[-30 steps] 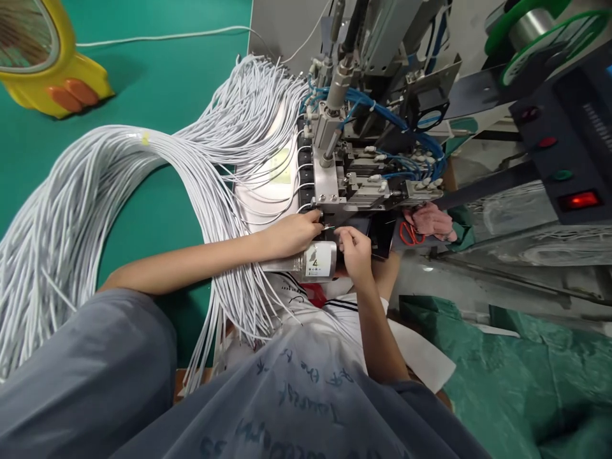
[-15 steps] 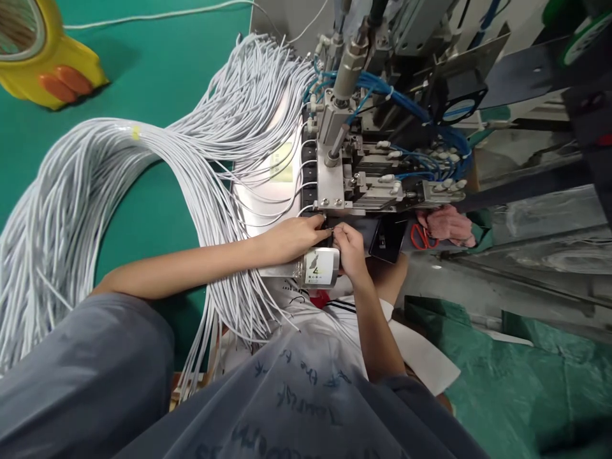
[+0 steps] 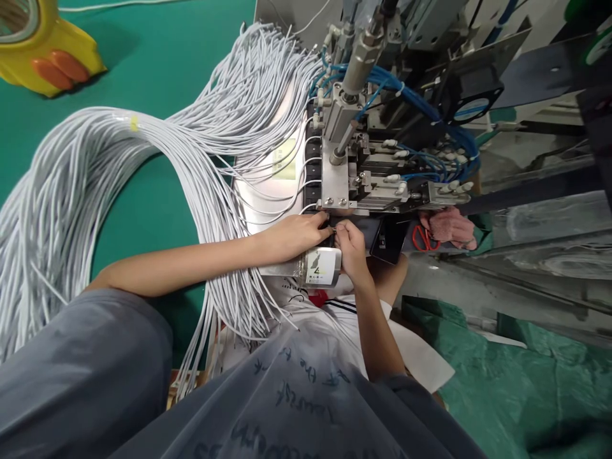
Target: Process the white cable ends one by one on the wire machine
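Observation:
My left hand (image 3: 297,237) lies palm down at the near end of a row of black blocks (image 3: 313,171), its fingers bent and their tips close to my right hand. My right hand (image 3: 351,245) is closed in a pinch, thumb against curled fingers. A tiny dark piece shows between the two sets of fingertips, too small to name. White cables (image 3: 282,207) run into the black blocks beneath the metal press head (image 3: 335,185). Just below the fingers sits a silver box with a white label (image 3: 320,266). My left forearm rests across the cable bundle.
A large bundle of white cables (image 3: 71,146) curves over the green mat (image 3: 143,204). A yellow figure-shaped container (image 3: 48,44) stands far left. Pneumatic cylinders with blue hoses (image 3: 415,102) rise at the right. Beyond lie a dark phone (image 3: 389,239), red scissors (image 3: 424,238) and a pink cloth (image 3: 449,227).
The view has shifted slightly. Both hands stay at the same spot near the blocks, with only small finger movement, and the right fingers look a little more tightly curled.

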Demonstrator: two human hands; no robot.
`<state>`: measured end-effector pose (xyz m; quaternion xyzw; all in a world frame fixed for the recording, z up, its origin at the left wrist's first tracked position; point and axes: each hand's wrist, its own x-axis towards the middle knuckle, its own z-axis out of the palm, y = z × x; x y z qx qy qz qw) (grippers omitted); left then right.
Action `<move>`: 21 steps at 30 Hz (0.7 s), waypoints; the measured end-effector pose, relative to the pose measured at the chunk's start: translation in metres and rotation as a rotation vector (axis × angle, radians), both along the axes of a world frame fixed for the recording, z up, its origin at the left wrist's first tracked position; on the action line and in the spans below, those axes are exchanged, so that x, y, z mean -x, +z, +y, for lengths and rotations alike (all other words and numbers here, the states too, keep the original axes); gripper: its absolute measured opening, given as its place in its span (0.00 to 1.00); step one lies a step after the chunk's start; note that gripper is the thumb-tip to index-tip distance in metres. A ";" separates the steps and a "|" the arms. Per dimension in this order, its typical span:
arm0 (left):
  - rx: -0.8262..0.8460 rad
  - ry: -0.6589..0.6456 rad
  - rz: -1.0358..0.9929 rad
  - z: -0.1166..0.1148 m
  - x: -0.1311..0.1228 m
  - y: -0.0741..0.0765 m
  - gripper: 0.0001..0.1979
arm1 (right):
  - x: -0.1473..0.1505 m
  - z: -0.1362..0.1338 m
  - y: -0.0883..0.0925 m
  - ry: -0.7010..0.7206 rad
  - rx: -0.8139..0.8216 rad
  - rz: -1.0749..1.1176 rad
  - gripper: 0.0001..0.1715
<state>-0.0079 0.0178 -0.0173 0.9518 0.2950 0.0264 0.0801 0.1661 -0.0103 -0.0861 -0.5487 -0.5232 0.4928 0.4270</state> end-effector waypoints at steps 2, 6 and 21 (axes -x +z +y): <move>-0.006 -0.005 0.001 0.000 0.000 0.002 0.16 | 0.000 0.001 -0.002 0.005 -0.026 -0.024 0.19; 0.002 0.043 0.095 -0.004 0.001 0.014 0.14 | 0.003 0.003 -0.007 -0.031 -0.042 -0.020 0.22; -0.116 0.338 0.180 -0.004 0.012 0.018 0.13 | 0.021 -0.072 0.048 -0.082 -0.230 -0.345 0.13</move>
